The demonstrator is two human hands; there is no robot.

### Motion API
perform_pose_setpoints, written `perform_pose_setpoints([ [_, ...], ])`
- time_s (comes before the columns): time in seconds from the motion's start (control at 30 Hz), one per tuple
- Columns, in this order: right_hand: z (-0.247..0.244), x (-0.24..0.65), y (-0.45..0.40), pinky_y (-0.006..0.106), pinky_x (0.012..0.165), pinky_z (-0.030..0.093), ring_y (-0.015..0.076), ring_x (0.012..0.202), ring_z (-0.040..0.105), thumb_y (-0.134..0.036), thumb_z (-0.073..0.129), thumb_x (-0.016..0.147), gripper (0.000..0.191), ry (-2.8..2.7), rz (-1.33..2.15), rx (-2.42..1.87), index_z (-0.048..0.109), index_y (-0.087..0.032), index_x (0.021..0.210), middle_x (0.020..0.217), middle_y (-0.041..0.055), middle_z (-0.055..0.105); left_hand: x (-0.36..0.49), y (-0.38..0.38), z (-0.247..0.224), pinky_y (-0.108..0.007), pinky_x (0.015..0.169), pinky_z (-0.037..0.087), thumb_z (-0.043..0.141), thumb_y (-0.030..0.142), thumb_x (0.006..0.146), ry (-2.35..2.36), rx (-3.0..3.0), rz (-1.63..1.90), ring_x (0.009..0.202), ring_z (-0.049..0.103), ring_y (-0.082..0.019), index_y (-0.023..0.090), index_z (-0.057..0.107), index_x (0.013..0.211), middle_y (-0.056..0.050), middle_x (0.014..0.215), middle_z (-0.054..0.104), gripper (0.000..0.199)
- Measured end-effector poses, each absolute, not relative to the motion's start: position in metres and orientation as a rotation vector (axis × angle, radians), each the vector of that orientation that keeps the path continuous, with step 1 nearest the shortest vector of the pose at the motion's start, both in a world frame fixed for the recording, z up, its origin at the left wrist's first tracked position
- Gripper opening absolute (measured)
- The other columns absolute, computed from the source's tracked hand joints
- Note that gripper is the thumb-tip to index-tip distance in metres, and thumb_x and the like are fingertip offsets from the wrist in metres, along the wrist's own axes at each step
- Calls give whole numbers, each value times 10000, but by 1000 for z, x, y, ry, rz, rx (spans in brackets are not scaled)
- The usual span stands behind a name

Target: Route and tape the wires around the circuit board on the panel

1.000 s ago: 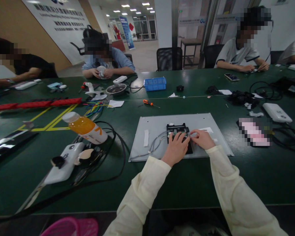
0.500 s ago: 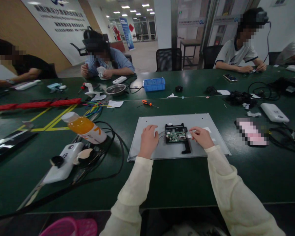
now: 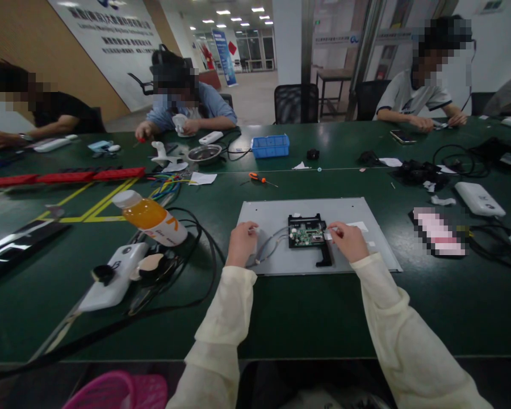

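Head | 1 bottle (image 3: 156, 221) left of panel (image 3: 297, 261) | screwdriver (image 3: 258, 178), basket (image 3: 275, 148) beyond

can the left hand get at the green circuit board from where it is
Probably yes: the left hand is just left of the green circuit board, with only thin grey wires seen between; the right hand is at the opposite side.

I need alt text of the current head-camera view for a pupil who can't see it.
A person's right hand is beside a green circuit board in a black frame on a grey panel; the left hand, near grey wires. An orange-filled bottle and a blue basket are on the green table; other people sit opposite.
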State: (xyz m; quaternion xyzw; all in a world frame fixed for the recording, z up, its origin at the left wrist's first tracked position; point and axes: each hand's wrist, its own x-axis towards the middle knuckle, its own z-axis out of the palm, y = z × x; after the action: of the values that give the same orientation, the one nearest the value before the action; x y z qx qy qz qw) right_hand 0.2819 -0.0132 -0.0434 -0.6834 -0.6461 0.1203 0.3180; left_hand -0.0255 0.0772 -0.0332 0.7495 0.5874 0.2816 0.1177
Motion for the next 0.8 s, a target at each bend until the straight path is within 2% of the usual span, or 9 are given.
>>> perform_pose_setpoints([
  [0.1,-44,280,-14,269,586,378,179,602,586,-288,464,849,236,-1745,191,-1869,660,-213,956,632,14,648,-28,70,-20,-264,758,464,478,149,760,1712,2216,958,729,597,-151,170,675,828,-43,835,656,209],
  [0.2,-42,277,-16,283,625,413,187,677,601,-255,446,862,253,-1740,70,-1857,652,-201,999,773,45,680,-28,58,1,-250,743,459,508,218,775,1714,2149,1134,741,600,-142,185,680,847,-27,837,668,189],
  [0.33,-34,270,-21,333,774,457,214,873,590,-208,410,888,283,-1756,-133,-1666,630,-167,1062,952,92,663,-24,41,20,-222,635,449,544,304,767,1681,1935,1193,707,609,-134,189,694,856,-14,817,691,209],
  [0.43,-25,260,-27,383,866,454,233,979,551,-198,412,895,301,-1835,-217,-1481,605,-156,1122,1028,114,634,-20,32,17,-216,616,450,559,320,750,1617,1840,1132,682,612,-133,182,698,827,-10,780,699,211],
  [0.63,-18,227,-39,408,945,451,225,1080,520,-161,421,890,335,-2020,-134,-1247,563,-155,1194,1143,125,594,-21,24,-7,-242,670,465,553,334,754,1661,1807,1072,688,616,-144,186,687,805,-13,791,702,206],
  [0.8,-22,197,-46,424,1041,392,233,1240,427,-223,467,880,392,-2281,5,-1058,511,-130,1258,1288,126,527,-18,24,-17,-270,710,463,514,284,793,1741,1971,1010,683,600,-142,192,664,837,-19,829,679,181],
])
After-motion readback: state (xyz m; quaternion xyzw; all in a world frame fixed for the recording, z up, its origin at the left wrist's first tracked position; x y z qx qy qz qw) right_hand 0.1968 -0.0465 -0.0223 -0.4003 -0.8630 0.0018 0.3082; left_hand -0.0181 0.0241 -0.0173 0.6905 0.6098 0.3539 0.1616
